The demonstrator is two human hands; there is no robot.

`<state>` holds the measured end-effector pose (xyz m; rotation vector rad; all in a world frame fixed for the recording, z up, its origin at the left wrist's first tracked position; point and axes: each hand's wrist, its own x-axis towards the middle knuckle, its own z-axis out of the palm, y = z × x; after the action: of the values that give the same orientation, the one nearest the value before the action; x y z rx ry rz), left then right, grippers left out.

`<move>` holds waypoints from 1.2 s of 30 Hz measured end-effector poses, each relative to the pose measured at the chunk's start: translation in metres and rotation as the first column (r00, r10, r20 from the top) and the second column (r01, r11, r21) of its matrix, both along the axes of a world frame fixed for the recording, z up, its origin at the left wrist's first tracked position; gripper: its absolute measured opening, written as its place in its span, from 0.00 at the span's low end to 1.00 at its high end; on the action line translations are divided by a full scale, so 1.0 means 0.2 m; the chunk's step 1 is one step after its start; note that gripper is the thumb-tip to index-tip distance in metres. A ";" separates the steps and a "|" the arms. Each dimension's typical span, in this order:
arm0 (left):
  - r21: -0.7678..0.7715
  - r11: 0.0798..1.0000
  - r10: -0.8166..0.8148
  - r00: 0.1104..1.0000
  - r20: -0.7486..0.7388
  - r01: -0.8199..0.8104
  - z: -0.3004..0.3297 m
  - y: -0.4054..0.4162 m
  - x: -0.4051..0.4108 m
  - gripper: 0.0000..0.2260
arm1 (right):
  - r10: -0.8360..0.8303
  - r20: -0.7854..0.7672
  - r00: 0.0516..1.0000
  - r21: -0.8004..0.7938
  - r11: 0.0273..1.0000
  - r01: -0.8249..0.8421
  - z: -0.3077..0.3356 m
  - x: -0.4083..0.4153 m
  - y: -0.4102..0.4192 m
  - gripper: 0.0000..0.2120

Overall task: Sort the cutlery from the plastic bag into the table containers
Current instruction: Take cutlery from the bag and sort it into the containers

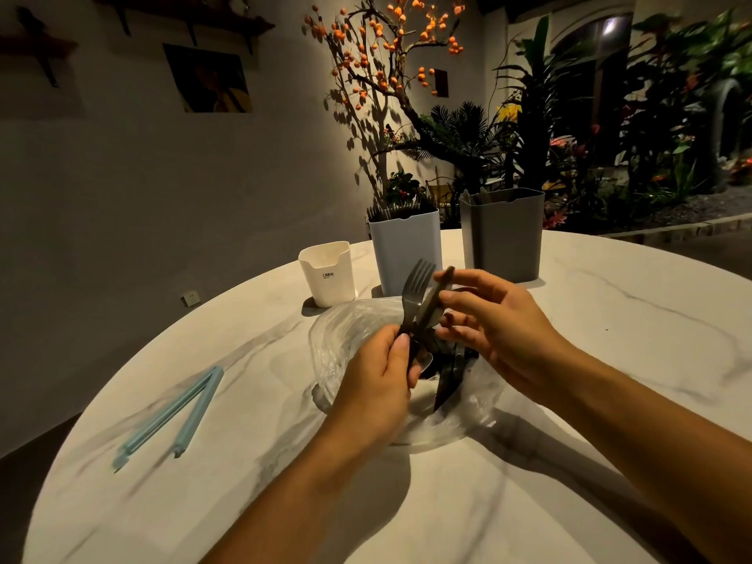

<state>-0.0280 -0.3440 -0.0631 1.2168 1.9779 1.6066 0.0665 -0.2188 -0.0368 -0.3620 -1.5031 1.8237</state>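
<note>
**Fork and knife lifted clear of the bag, about to be parted**

The left hand (382, 372) has its fingers curled round a bunched pair of handles, a fork (415, 289) standing tines-up and a knife (437, 297) leaning across it. The right hand (494, 319) pinches the upper end of the knife between thumb and fingertips, its other fingers loosely spread. My guess is the two pieces are being separated: next the knife needs drawing free of the left hand's grip and carrying to the proper container.

Below the hands the plastic bag (346, 343) lies open on the marble table (610, 360), with more dark cutlery (447, 380) still inside. Beyond stand three containers: a white one (327, 274), a pale blue one (407, 248) already holding forks, and a grey one (502, 234). A blue bag clip (171, 417) lies well apart on the left.
</note>
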 end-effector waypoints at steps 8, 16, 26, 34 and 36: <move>-0.018 0.985 -0.160 0.943 0.291 0.173 0.05 -0.03 0.02 0.17 | 0.098 -0.013 0.995 -0.076 0.992 -0.099 -0.01 0.01 0.03 0.10; 0.067 0.993 -0.109 0.981 0.161 0.100 0.04 0.01 0.05 0.16 | -0.131 0.015 0.991 0.152 0.980 0.128 -0.01 -0.01 0.02 0.08; 0.104 0.995 -0.040 0.952 0.303 0.008 0.10 0.10 0.06 0.12 | -0.221 -0.001 0.975 0.420 0.885 0.200 0.13 -0.03 0.06 0.18; 0.122 0.992 -0.059 0.967 0.250 0.029 0.27 0.27 0.02 0.18 | -0.228 0.037 0.973 0.529 0.831 0.174 0.31 -0.05 0.21 0.23; 0.148 0.988 -0.080 0.970 0.232 0.046 0.31 0.33 0.02 0.18 | -0.221 0.001 0.975 0.514 0.837 0.189 0.37 -0.06 0.25 0.22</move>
<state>-0.0246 -0.2777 -0.0008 1.0677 1.6873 1.7931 0.0542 -0.1685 0.0367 -0.3018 -1.8425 1.1916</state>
